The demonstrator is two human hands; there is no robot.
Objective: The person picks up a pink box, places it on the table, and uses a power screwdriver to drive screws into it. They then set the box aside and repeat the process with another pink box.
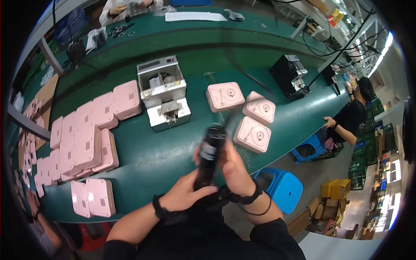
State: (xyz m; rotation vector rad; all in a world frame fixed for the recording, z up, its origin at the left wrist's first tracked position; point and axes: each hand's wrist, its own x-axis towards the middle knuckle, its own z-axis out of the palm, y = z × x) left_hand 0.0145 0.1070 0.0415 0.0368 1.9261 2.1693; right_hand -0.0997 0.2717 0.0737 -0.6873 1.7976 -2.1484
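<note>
I hold a black electric screwdriver (pixel 209 151) with a pale label upright in front of me, its outline slightly blurred. My left hand (pixel 185 191) wraps round its lower part, and my right hand (pixel 234 171) closes on it from the other side. A dark cord or shaft blurs upward from its top. Beyond it, to the right, lie several pink square housings with round recesses, such as the nearest housing (pixel 252 134). A grey and white screw feeder (pixel 169 115) with an open top stands ahead to the left.
Stacked pink housings (pixel 73 147) fill the left of the green table (pixel 149 162), with a separate pair (pixel 100 197) near its edge. A black feeder (pixel 288 76) stands far right. Blue stools (pixel 284 190) are beside the table. People work at the right, far side and left.
</note>
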